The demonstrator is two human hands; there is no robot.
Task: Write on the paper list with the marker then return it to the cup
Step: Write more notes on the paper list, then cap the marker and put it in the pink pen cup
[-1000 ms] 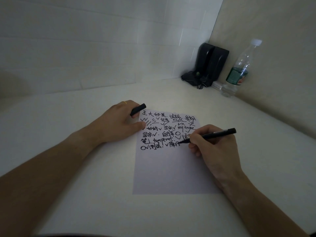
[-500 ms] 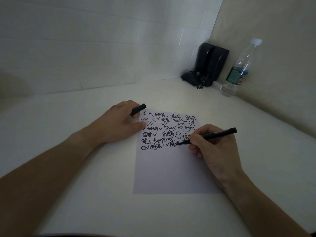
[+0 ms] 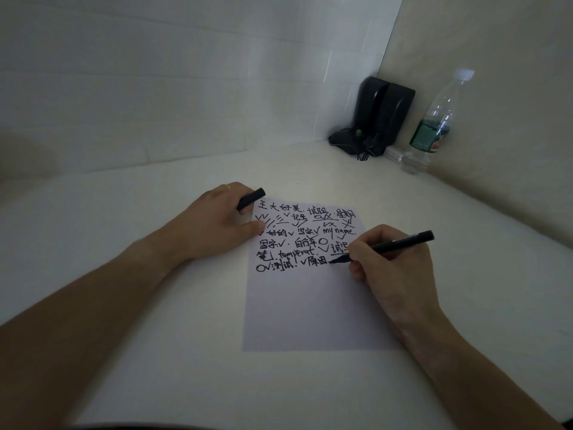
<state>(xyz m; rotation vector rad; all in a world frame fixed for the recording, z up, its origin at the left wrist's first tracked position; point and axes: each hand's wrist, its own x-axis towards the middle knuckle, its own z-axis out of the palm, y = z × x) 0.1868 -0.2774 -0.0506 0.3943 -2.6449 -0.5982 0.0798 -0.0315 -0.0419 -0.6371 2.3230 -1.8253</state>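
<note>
Marker (image 3: 400, 243) is held in the right hand (image 3: 393, 271) in a writing pinch, the fingers pressed together around the lower barrel. Its long axis is seen to run from the tip at lower left, resting on the paper list (image 3: 310, 305) at the end of the last written line, up to the blunt end at upper right. The barrel thus points away from the left hand (image 3: 214, 228) and toward the far right corner. The marker cap (image 3: 251, 198) is gripped in the curled fingers of the left hand, whose thumb is pressed on the left edge of the sheet. 6 lines of writing are counted; the lower half is blank. Writing is judged to be in progress. No cup is visible, so the return direction cannot be told. A water bottle (image 3: 434, 128) and 2 black speakers (image 3: 381, 113) are noted in the corner, well apart from the sheet.
</note>
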